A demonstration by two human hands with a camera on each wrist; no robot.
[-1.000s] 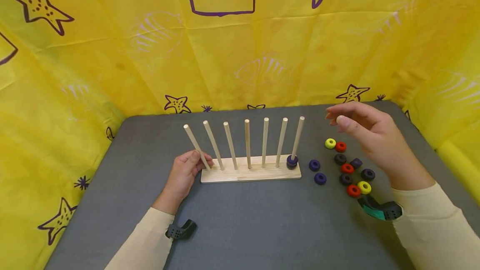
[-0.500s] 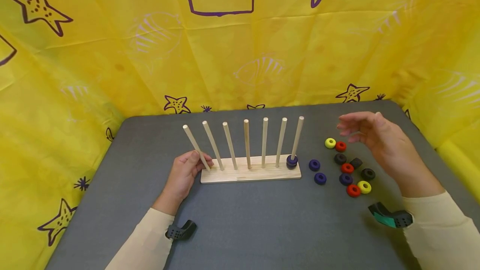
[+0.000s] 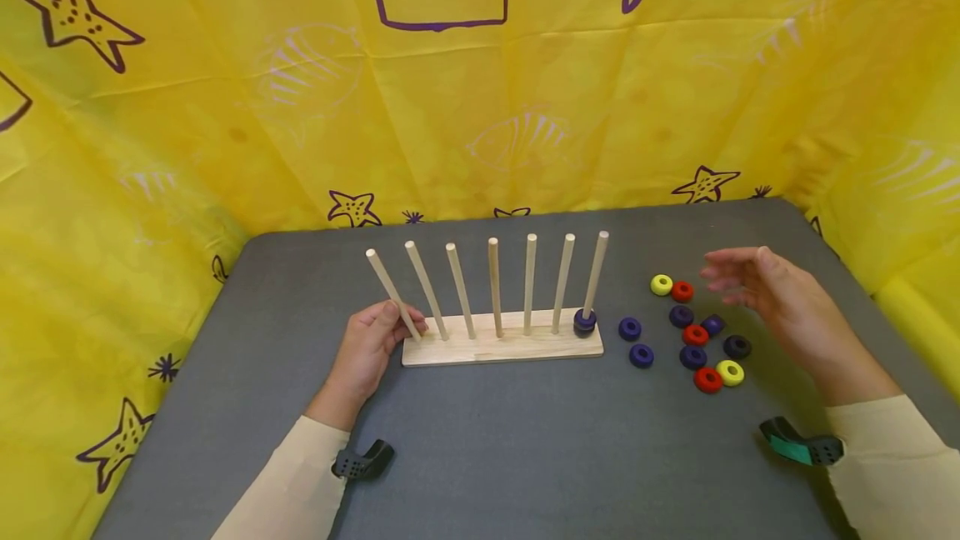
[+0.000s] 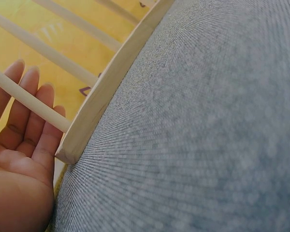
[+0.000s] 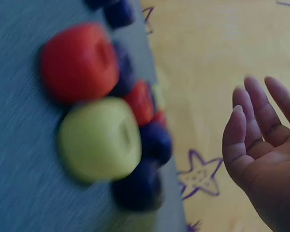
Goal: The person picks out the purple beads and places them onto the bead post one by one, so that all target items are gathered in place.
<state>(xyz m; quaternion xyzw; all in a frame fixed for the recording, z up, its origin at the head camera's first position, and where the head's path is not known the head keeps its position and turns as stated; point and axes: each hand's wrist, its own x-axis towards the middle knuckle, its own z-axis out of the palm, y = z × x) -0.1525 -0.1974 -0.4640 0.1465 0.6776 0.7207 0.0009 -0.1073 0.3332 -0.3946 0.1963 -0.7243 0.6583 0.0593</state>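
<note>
A wooden peg rack point(image 3: 517, 348) with a row of upright dowels stands on the table. My left hand point(image 3: 370, 346) holds its left end: the thumb lies at the outermost dowel point(image 3: 393, 292) and the fingers pass behind it. The left wrist view shows those fingers point(image 4: 26, 104) behind the dowel, thumb out of frame. Dark blue rings point(image 3: 585, 322) sit at the foot of the rightmost dowel. My right hand point(image 3: 787, 315) hovers, holding nothing, right of several loose rings; in the right wrist view its fingers point(image 5: 256, 113) are relaxed. A yellow ring point(image 5: 99, 140) and a red ring point(image 5: 77, 63) are close there.
Loose rings lie right of the rack: two blue rings, one of them a blue ring point(image 3: 641, 356) near its end, and a mixed group including a red ring point(image 3: 708, 380) and a dark ring point(image 3: 737, 347). A yellow cloth point(image 3: 420, 123) hangs behind the grey table point(image 3: 510, 448).
My right hand has moved right and toward me, away from the rack, and turned. My left hand, the rack and the rings have stayed in place.
</note>
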